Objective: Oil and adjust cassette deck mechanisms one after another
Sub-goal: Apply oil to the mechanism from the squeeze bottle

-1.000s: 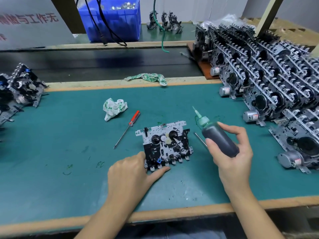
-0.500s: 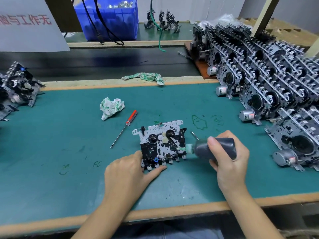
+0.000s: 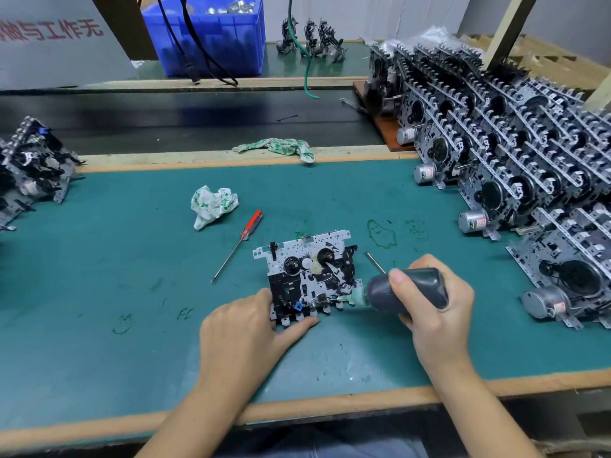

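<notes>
Your left hand (image 3: 244,328) lies flat with loose fingers against the near-left corner of the cassette deck mechanism (image 3: 309,276), pinning it rather than gripping it; your right hand (image 3: 429,302) is wrapped tight round the dark oil bottle (image 3: 406,289), which is tipped on its side with its pale green nozzle (image 3: 347,297) touching the mechanism's near-right edge. That mechanism lies flat in the middle of the green desk (image 3: 115,276), so you look to be in the oiling step on this unit; whether any oil has dropped yet is too small to tell, and the adjusting seems not yet done, since the red-handled screwdriver (image 3: 239,244) lies untouched just beyond and left of the unit. A large stack of mechanisms (image 3: 512,153) fills the desk's right side, and a smaller pile (image 3: 29,170) sits at the far left; which pile is finished you cannot tell from here, but much of the run likely remains.

For room: the desk's wooden front edge (image 3: 330,408) runs close under your wrists, so keep the unit from sliding toward you; the stack on the right stands near your right elbow side, its motors jutting outward; the open stretch is on the left, past a crumpled rag (image 3: 213,204); a thin metal pin (image 3: 375,262) lies just beyond the bottle.
</notes>
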Motion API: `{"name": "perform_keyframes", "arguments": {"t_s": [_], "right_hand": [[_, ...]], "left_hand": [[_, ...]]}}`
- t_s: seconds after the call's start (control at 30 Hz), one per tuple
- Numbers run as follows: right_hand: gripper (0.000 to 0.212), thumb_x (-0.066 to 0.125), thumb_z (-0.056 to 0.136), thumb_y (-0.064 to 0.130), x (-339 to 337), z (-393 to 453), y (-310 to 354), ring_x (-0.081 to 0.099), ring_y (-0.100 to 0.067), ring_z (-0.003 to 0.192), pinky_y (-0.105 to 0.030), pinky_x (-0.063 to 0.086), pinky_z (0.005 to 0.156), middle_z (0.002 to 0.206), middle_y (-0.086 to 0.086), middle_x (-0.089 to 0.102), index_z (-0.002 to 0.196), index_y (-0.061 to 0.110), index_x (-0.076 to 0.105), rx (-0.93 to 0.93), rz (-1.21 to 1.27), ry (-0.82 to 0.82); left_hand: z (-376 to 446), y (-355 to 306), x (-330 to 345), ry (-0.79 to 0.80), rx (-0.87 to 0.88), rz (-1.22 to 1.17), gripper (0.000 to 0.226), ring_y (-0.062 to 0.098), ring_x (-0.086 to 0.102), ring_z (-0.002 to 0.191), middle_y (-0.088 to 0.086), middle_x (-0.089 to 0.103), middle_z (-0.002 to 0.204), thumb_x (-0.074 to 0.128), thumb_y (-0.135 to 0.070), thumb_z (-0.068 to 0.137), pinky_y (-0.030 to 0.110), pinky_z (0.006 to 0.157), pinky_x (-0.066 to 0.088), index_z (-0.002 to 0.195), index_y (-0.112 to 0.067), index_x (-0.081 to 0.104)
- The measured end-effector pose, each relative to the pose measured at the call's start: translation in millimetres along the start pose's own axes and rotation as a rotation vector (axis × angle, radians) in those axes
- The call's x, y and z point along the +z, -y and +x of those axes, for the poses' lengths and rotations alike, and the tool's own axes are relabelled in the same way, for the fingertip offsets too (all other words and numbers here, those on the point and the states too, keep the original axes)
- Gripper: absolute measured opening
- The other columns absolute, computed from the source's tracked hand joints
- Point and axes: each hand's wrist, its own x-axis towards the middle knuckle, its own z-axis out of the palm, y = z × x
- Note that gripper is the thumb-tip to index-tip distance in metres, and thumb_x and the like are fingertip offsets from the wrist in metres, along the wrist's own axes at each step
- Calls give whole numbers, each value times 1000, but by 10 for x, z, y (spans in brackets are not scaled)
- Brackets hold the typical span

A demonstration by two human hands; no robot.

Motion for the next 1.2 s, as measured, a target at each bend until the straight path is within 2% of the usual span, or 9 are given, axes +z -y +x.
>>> {"name": "perform_keyframes", "arguments": {"t_s": [0.27,0.47,0.8,0.9,1.0,1.1,1.2], "right_hand": [[38,64,70,41,18,-1,5,38,-13,48,-24,31,44,50,7,41,58,11,45,-25,-26,12],[32,64,70,41,17,5,4,37,-13,47,-25,32,46,49,8,41,56,19,45,-24,-25,-12],[35,64,70,40,8,5,-8,36,-15,46,-26,30,44,49,8,39,56,16,43,-25,8,0],[29,63,73,41,22,8,20,40,-20,45,-33,34,41,51,1,44,61,19,47,-60,14,-53],[17,62,76,37,18,36,60,47,-9,40,-24,39,37,58,6,57,72,24,52,-71,167,-200],[17,69,80,27,-23,124,17,55,-6,49,-21,50,49,68,10,64,85,22,54,-4,238,-264],[22,69,83,13,-76,255,-63,63,-6,66,-19,52,66,74,11,69,92,23,52,58,154,-152]], "left_hand": [[1,2,0,2,-2,-3,64,23,48,33,-3,44,36,43,-75,65,23,36,28,49,-14,48],[3,0,-1,9,-2,5,63,23,49,33,-3,44,36,44,-75,65,23,36,29,50,-14,51],[1,-4,-7,17,-8,11,62,23,51,35,-4,46,37,45,-76,64,24,37,27,51,-16,53],[4,-3,-12,21,-11,14,63,23,50,35,-3,45,37,44,-76,65,25,36,28,51,-15,53],[2,-1,-13,20,-1,14,64,23,48,33,-4,44,36,45,-76,65,24,35,27,50,-15,50],[10,7,-27,28,3,8,72,22,45,30,-3,40,34,50,-84,64,19,37,21,47,-14,45],[18,17,-45,5,6,19,68,22,40,28,-2,36,32,44,-79,66,15,41,9,45,-15,40]]}}
